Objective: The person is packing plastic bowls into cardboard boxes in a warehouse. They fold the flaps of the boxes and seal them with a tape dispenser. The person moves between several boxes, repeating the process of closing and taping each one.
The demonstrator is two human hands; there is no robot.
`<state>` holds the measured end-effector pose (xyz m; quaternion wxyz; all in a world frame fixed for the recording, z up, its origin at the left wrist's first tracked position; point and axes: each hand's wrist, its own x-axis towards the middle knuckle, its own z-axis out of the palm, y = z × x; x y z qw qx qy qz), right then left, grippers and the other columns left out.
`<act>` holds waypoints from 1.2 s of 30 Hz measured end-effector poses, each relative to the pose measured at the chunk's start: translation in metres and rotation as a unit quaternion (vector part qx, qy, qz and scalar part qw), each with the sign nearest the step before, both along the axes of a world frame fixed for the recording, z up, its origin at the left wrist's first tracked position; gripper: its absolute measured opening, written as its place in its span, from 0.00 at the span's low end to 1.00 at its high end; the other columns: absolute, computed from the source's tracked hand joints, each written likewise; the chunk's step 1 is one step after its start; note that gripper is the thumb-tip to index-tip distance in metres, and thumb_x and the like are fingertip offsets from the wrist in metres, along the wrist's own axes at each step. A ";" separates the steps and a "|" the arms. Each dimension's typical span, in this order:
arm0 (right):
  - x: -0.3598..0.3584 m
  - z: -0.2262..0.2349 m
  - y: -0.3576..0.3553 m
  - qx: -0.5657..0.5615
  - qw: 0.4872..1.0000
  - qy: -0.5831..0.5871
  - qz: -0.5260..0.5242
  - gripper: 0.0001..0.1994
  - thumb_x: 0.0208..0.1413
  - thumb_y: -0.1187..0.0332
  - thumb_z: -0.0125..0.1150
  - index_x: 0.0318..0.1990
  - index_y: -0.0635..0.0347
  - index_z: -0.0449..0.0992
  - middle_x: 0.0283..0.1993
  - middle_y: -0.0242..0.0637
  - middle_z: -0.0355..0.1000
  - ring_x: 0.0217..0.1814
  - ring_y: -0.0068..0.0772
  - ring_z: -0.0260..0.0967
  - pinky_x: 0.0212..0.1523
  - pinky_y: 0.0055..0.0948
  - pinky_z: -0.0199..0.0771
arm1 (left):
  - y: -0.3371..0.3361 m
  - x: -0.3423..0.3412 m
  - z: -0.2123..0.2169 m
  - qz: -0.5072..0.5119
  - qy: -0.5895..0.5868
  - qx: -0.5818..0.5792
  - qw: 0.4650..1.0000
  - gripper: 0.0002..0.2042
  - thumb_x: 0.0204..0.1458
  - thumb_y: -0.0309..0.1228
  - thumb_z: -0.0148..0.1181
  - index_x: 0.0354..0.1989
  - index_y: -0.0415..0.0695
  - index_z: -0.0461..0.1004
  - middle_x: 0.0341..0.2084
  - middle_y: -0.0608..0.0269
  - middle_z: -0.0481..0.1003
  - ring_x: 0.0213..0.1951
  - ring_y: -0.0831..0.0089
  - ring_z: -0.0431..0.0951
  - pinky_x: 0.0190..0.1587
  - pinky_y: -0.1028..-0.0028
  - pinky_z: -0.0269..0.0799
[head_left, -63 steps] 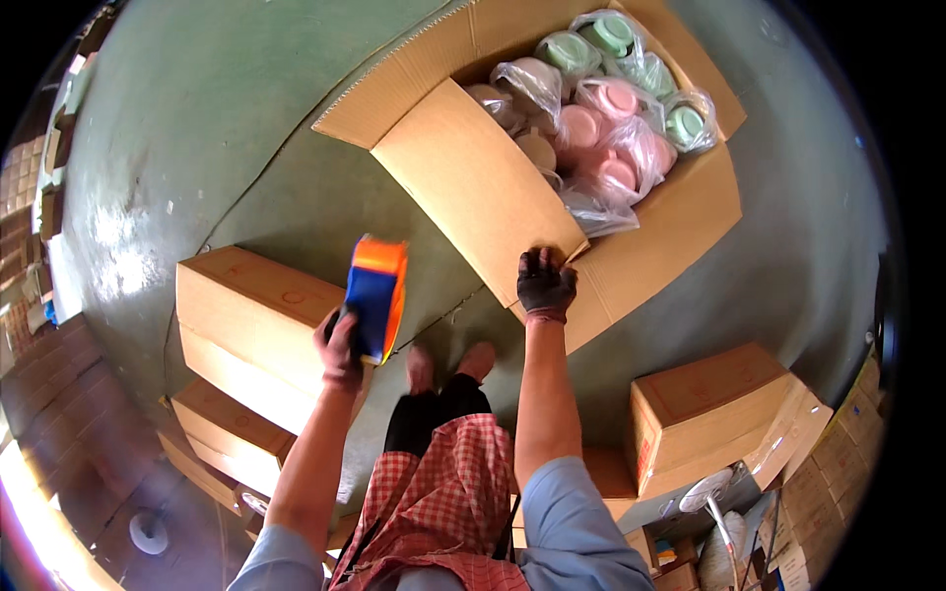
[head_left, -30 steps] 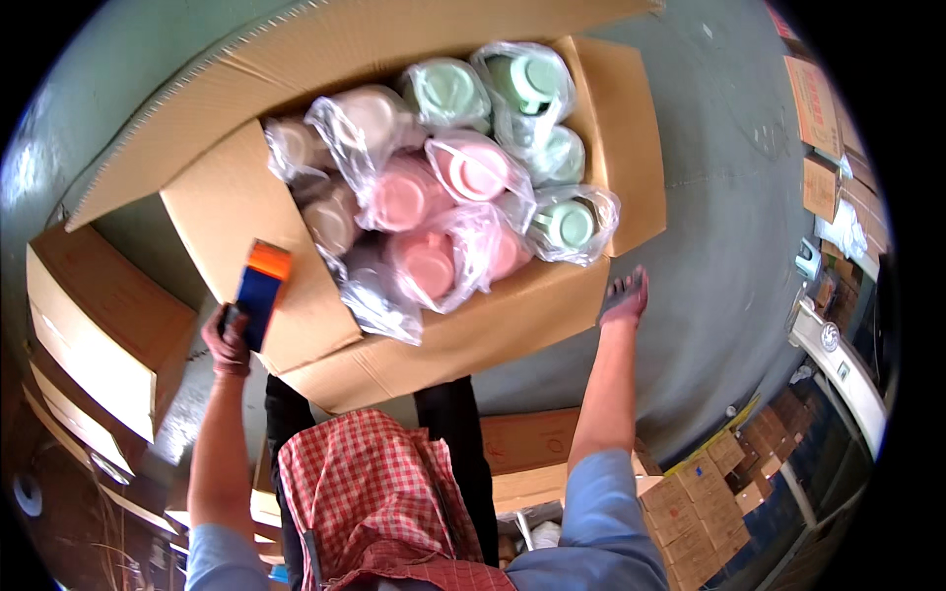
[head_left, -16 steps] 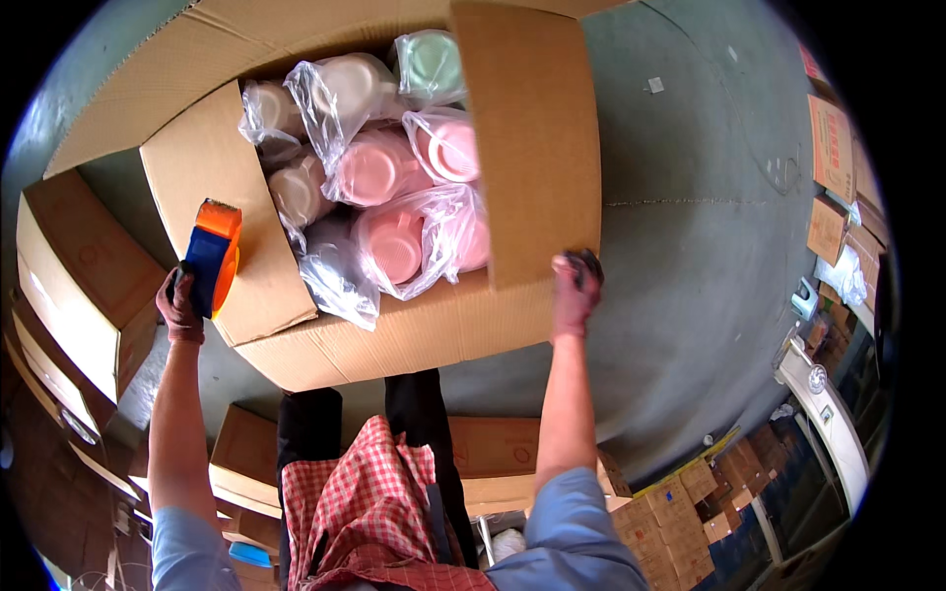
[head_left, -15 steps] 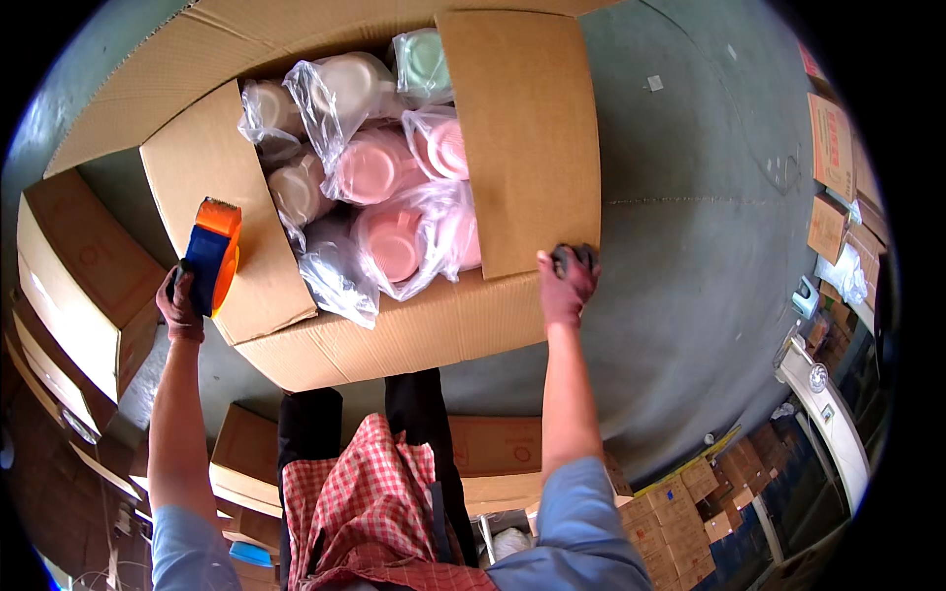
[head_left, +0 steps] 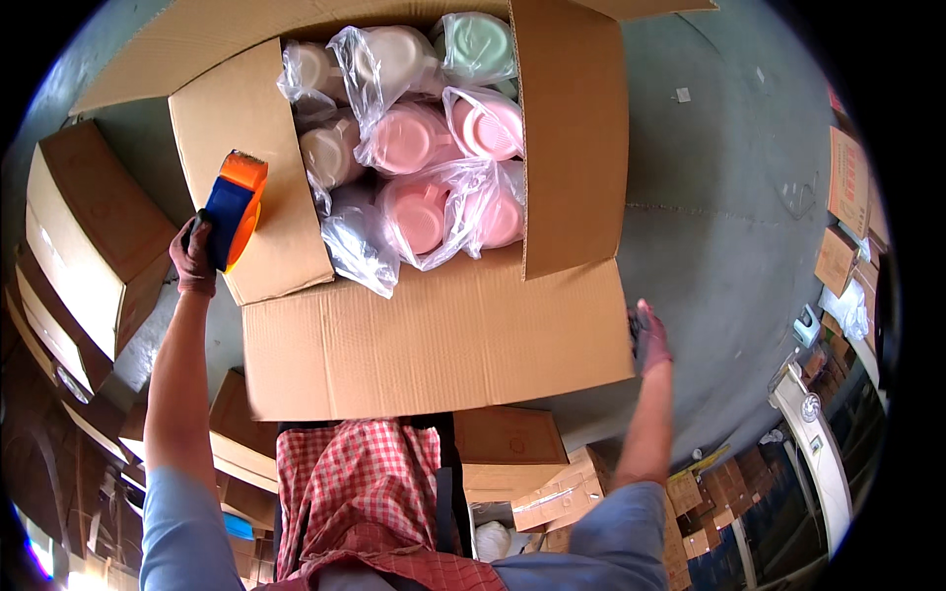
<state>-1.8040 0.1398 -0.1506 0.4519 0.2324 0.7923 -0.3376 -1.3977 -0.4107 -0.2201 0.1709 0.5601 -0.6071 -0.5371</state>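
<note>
My left hand (head_left: 194,258), in a dark glove, is closed round a blue and orange tape dispenser (head_left: 236,209) above the left flap (head_left: 258,158) of a large cardboard carton. Inside the carton lie several plastic-wrapped rounded items with handles, like jugs or mugs: pink (head_left: 409,138), beige (head_left: 389,61) and green (head_left: 479,42). The near flap (head_left: 443,345) spreads flat toward me. At its right edge my gloved right hand (head_left: 650,340) has its fingers curled, partly hidden behind the cardboard. The right flap (head_left: 572,138) leans inward over part of the contents.
Closed cartons stand at the left (head_left: 99,217) and below the near flap (head_left: 507,436). More boxes (head_left: 849,177) line the right side, near a white fan (head_left: 810,407). Grey floor (head_left: 719,256) lies right of the carton.
My right hand has moved from the right flap's corner down and rightward to the near flap's edge. That flap has swung up and outward. The tape dispenser has shifted up and right in view.
</note>
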 end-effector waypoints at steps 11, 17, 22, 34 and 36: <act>0.039 -0.058 -0.173 -0.732 0.614 -0.079 -0.284 0.14 0.51 0.51 0.41 0.29 0.50 0.64 0.26 0.27 0.61 0.27 0.29 0.56 0.21 0.23 0.57 | -0.014 -0.067 0.086 0.078 0.033 0.093 0.992 0.11 0.42 0.31 0.57 0.31 0.35 0.71 0.25 0.67 0.69 0.29 0.79 0.66 0.34 0.81 0.62; 0.031 -0.101 -0.223 -0.367 0.846 -0.003 -0.387 0.20 0.48 0.45 0.43 0.31 0.53 0.66 0.37 0.41 0.70 0.30 0.40 0.67 0.22 0.23 0.58 | -0.076 -0.097 0.223 0.004 0.186 -0.069 0.980 0.18 0.50 0.40 0.45 0.44 0.39 0.66 0.40 0.58 0.68 0.44 0.70 0.67 0.47 0.70 0.62; 0.037 -0.096 -0.233 -0.362 0.851 -0.025 -0.378 0.20 0.46 0.44 0.46 0.31 0.53 0.66 0.34 0.41 0.71 0.29 0.42 0.68 0.22 0.27 0.59 | -0.166 -0.226 0.239 -0.082 0.067 -0.472 0.875 0.15 0.49 0.21 0.44 0.48 0.41 0.65 0.42 0.61 0.69 0.42 0.76 0.68 0.45 0.78 0.64; 0.047 -0.080 -0.243 -0.331 0.856 -0.046 -0.394 0.18 0.47 0.47 0.46 0.29 0.52 0.66 0.30 0.38 0.72 0.26 0.37 0.69 0.21 0.26 0.61 | 0.059 -0.194 0.043 0.128 0.103 0.192 0.968 0.19 0.40 0.38 0.61 0.33 0.33 0.70 0.28 0.64 0.69 0.31 0.76 0.67 0.38 0.79 0.63; 0.054 -0.073 -0.235 -0.331 0.845 -0.048 -0.418 0.18 0.47 0.47 0.47 0.29 0.53 0.67 0.29 0.38 0.72 0.24 0.37 0.68 0.21 0.26 0.61 | 0.063 -0.195 0.047 0.139 0.109 0.196 0.964 0.19 0.40 0.37 0.60 0.35 0.33 0.69 0.30 0.64 0.69 0.31 0.76 0.67 0.38 0.80 0.62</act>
